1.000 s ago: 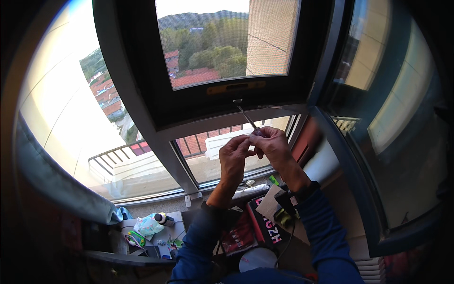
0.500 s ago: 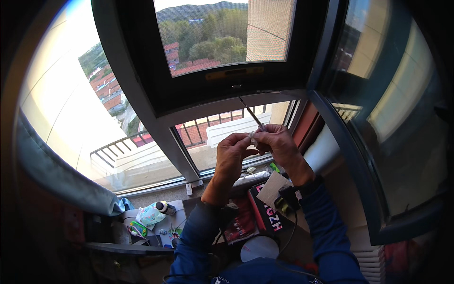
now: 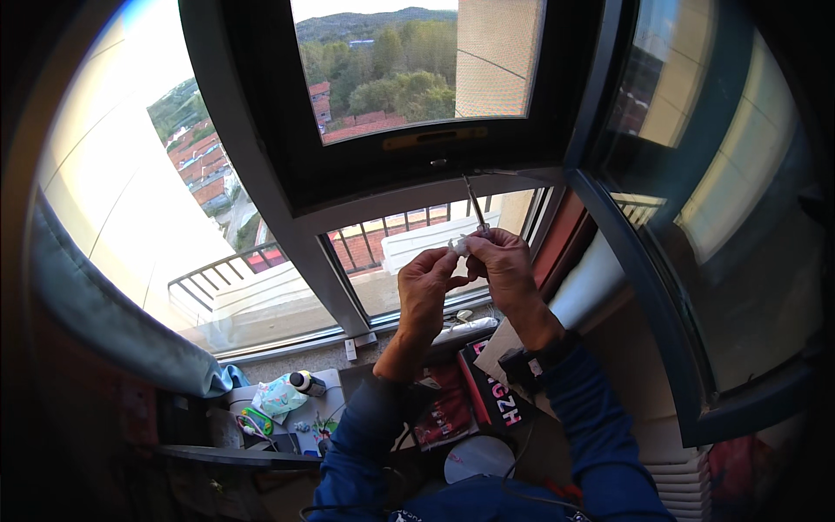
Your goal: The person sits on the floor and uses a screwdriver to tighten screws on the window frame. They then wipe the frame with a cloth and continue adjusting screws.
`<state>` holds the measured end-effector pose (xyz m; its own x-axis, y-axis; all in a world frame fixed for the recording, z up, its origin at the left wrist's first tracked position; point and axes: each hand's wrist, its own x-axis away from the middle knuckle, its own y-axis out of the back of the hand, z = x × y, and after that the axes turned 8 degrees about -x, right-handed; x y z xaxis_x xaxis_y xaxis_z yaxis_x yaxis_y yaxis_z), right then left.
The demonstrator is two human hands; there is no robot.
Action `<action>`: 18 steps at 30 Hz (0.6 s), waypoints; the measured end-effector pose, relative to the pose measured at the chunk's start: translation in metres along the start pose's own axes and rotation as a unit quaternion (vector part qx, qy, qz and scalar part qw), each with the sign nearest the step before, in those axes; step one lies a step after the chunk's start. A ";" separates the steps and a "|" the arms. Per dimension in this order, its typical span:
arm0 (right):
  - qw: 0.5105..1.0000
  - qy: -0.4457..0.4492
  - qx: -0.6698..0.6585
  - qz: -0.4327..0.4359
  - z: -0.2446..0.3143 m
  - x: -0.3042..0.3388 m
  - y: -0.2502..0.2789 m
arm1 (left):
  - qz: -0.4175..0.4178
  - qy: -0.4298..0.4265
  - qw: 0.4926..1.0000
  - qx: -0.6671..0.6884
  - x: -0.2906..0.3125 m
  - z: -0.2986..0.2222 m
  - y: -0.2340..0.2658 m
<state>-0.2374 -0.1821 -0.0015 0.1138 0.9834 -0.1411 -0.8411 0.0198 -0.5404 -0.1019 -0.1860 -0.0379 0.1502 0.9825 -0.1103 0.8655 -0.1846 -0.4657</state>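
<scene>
In front of the window's lower crossbar (image 3: pixel 383 194), my two hands are held up close together. My left hand (image 3: pixel 421 291) is closed, pinching a small crumpled-looking white piece (image 3: pixel 458 246) between thumb and fingertips. The thumb and forefinger of my right hand (image 3: pixel 513 271) meet the same piece from the other side. A thin-shafted tool like a screwdriver (image 3: pixel 475 205) also sits in my right hand, its shaft pointing up toward the frame; the fingers hide most of its handle. The white piece's exact kind cannot be made out.
An opened glass sash (image 3: pixel 691 383) stands close on the right. Below are a black box with pink lettering (image 3: pixel 500 396), a red package (image 3: pixel 444 409) and a round pale lid (image 3: pixel 478 458). A dark-capped bottle (image 3: pixel 306 383) lies on a light surface at lower left, near a blue curtain (image 3: pixel 130 322).
The tool's shaft has swung to a more upright angle, its tip moving right. More of the white piece shows between my fingertips. My right forearm has shifted slightly left.
</scene>
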 end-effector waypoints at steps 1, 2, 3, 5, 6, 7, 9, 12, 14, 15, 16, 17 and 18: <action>1.000 0.003 0.006 -0.012 -0.001 0.000 -0.003 | -0.006 -0.017 0.999 -0.031 0.000 0.001 -0.001; 1.000 0.007 0.006 -0.018 -0.003 0.001 -0.005 | -0.008 -0.041 0.997 -0.058 0.000 0.003 -0.001; 1.000 0.015 -0.002 -0.010 -0.003 0.001 -0.008 | 0.001 -0.079 0.994 -0.072 0.001 0.002 0.001; 0.997 0.027 0.058 -0.036 -0.004 0.003 -0.011 | -0.032 -0.127 0.966 -0.223 0.000 0.000 0.007; 0.995 0.037 0.080 -0.040 -0.005 0.004 -0.012 | -0.051 -0.128 0.944 -0.299 -0.001 -0.003 0.010; 0.995 0.040 0.086 -0.043 -0.005 0.005 -0.013 | -0.040 -0.136 0.954 -0.264 -0.001 -0.004 0.012; 0.993 0.048 0.100 -0.051 -0.007 0.008 -0.015 | -0.028 -0.090 0.973 -0.209 0.000 -0.006 0.014; 0.989 0.069 0.119 -0.058 -0.012 0.012 -0.021 | -0.028 -0.043 0.997 -0.066 0.002 -0.010 0.013; 0.984 0.097 0.137 -0.056 -0.018 0.016 -0.026 | -0.057 -0.021 0.998 -0.009 0.004 -0.011 0.010; 0.979 0.111 0.160 -0.064 -0.022 0.017 -0.029 | -0.066 -0.022 0.997 0.026 0.004 -0.010 0.009; 0.975 0.113 0.175 -0.080 -0.025 0.019 -0.031 | -0.072 -0.028 0.995 0.064 0.005 -0.008 0.007; 0.971 0.122 0.188 -0.088 -0.029 0.021 -0.033 | -0.084 -0.018 0.993 0.082 0.005 -0.006 0.006; 0.967 0.129 0.199 -0.098 -0.032 0.023 -0.034 | -0.091 -0.014 0.990 0.105 0.005 -0.003 0.006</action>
<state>-0.1892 -0.1659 -0.0131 0.3760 0.8771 -0.2990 -0.9212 0.3189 -0.2229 -0.0946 -0.1817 -0.0381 -0.0156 0.9994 -0.0315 0.7581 -0.0088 -0.6521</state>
